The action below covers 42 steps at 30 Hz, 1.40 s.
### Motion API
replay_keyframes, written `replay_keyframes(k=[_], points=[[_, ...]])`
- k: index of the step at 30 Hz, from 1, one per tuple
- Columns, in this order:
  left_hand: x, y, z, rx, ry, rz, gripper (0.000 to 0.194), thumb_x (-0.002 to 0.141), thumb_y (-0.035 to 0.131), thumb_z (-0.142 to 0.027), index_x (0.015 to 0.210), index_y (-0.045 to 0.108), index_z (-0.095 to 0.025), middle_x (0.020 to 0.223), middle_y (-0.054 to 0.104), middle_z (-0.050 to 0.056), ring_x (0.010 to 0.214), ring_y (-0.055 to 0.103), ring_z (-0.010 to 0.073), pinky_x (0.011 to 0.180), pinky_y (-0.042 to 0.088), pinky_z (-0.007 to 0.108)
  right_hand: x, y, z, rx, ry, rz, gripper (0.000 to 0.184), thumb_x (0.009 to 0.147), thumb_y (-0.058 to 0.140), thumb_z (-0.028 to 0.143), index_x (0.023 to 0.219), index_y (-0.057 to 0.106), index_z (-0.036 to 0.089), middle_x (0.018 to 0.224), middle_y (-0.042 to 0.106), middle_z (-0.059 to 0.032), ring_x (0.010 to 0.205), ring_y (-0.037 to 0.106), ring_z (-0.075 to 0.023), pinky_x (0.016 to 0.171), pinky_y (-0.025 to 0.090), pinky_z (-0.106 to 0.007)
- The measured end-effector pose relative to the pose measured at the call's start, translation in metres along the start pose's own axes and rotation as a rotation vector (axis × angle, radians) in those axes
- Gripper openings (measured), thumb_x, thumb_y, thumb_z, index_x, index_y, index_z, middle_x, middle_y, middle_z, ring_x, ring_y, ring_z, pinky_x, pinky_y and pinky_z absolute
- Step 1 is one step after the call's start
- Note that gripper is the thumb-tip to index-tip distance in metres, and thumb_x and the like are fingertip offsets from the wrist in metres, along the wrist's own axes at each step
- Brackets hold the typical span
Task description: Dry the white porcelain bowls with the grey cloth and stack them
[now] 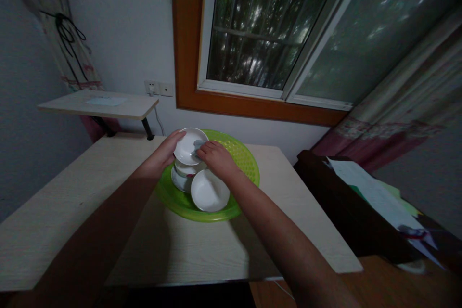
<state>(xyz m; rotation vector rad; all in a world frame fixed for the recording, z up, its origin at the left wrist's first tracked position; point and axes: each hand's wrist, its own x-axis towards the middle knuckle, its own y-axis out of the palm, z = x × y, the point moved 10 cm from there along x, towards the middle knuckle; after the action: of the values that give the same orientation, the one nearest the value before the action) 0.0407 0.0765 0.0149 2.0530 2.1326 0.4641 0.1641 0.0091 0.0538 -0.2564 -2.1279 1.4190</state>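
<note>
A white bowl (187, 147) is tilted toward me, its left rim gripped by my left hand (169, 148). My right hand (216, 156) is closed on a small grey-blue cloth (198, 146), which touches the inside of this bowl. Below the held bowl, a stack of white bowls (182, 179) stands in a green plastic basket (173, 206). Another white bowl (210, 191) leans in the basket, to the right of the stack and under my right wrist. Part of the stack is hidden by the held bowl.
The basket rests on a pale wooden table (202, 250). A small raised shelf (101, 102) with a sheet on it stands at the back left. A wall socket (152, 88) is behind. Papers (375, 192) lie on a dark piece of furniture at the right.
</note>
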Motion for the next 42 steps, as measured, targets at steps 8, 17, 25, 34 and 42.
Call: replay_keyframes(k=[8,17,25,34,42], points=[[-0.007,0.005,-0.006,0.071,0.025,0.0,0.034,0.085,0.066,-0.037,0.113,0.061,-0.018,0.099,0.067,0.007,0.077,0.058,0.0165,0.063,0.045,0.025,0.0,0.016,-0.003,0.122,0.043,0.074,0.014,0.096,0.061,0.018,0.106,0.071,0.014,0.104,0.073,-0.0113,0.102,0.064,-0.0227,0.094,0.042,-0.034],[-0.007,0.006,-0.003,0.021,0.023,0.0,0.036,0.09,0.061,-0.039,0.122,0.057,-0.023,0.101,0.066,0.006,0.08,0.06,0.0167,0.067,0.047,0.025,0.002,0.02,-0.005,0.208,0.034,0.072,0.025,0.092,0.063,0.014,0.115,0.072,0.017,0.107,0.076,-0.0107,0.103,0.066,-0.0213,0.095,0.043,-0.032],[-0.007,0.008,-0.004,0.011,0.023,0.009,0.042,0.091,0.06,-0.039,0.129,0.055,-0.024,0.105,0.066,0.007,0.08,0.06,0.016,0.066,0.048,0.025,0.007,0.022,-0.001,0.232,0.043,0.078,0.032,0.092,0.062,0.017,0.123,0.07,0.02,0.112,0.075,-0.0097,0.1,0.068,-0.0207,0.091,0.046,-0.03],[0.0,0.008,-0.001,-0.02,0.001,0.027,0.042,0.084,0.066,-0.037,0.122,0.057,-0.021,0.102,0.067,0.007,0.081,0.062,0.0175,0.068,0.049,0.026,0.007,0.02,0.002,0.219,0.059,0.07,0.033,0.092,0.064,0.021,0.125,0.068,0.021,0.113,0.075,-0.0087,0.101,0.068,-0.0218,0.089,0.046,-0.031],[-0.001,0.001,-0.002,-0.049,-0.022,0.019,0.039,0.076,0.069,-0.025,0.113,0.06,-0.018,0.095,0.067,0.005,0.077,0.061,0.0158,0.067,0.048,0.025,0.002,0.01,-0.009,0.11,0.013,0.018,0.014,0.096,0.062,0.02,0.106,0.071,0.016,0.107,0.074,-0.0108,0.108,0.064,-0.0225,0.103,0.04,-0.036]])
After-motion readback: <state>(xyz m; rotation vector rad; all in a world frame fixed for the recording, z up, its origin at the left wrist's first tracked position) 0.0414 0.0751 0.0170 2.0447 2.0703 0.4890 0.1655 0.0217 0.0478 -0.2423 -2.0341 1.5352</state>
